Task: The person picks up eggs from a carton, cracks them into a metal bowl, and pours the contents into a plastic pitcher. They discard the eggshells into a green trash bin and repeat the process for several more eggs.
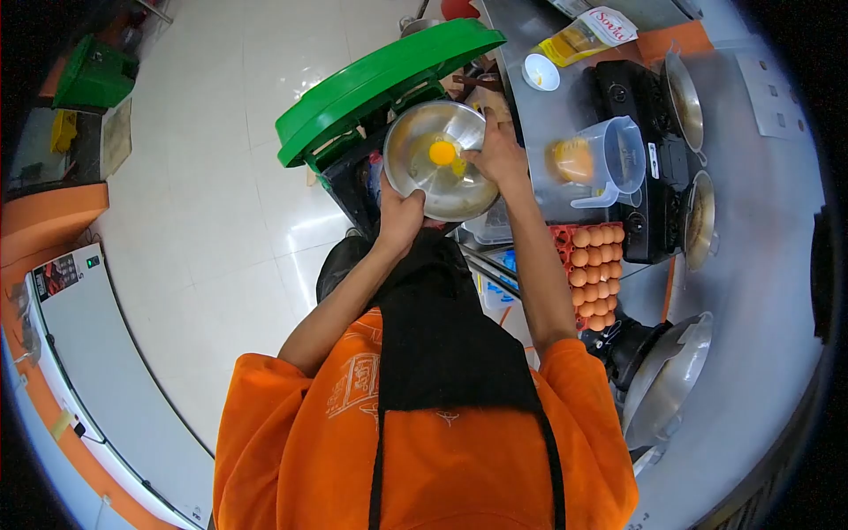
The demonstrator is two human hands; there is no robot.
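Observation:
A shiny metal mixing bowl (406, 168) is held over a bin lined with a black bag (353, 190). In the bowl lies a raw egg (442, 153), its yolk round and orange, with clear white around it. My left hand (402, 216) grips the near left rim, thumb over the edge. My right hand (500, 155) grips the right rim, with its thumb reaching inside towards the egg; its other fingers are partly hidden. The bin's green lid (389, 84) stands raised just beyond the bowl.
On the steel counter to the right are a tray of brown eggs (596, 274), a plastic measuring jug (618, 155), a small white bowl (541, 72) and an oil pouch (587, 37). A black stove (632, 163) and pans (698, 221) stand behind. A white chest freezer (106, 353) is at left.

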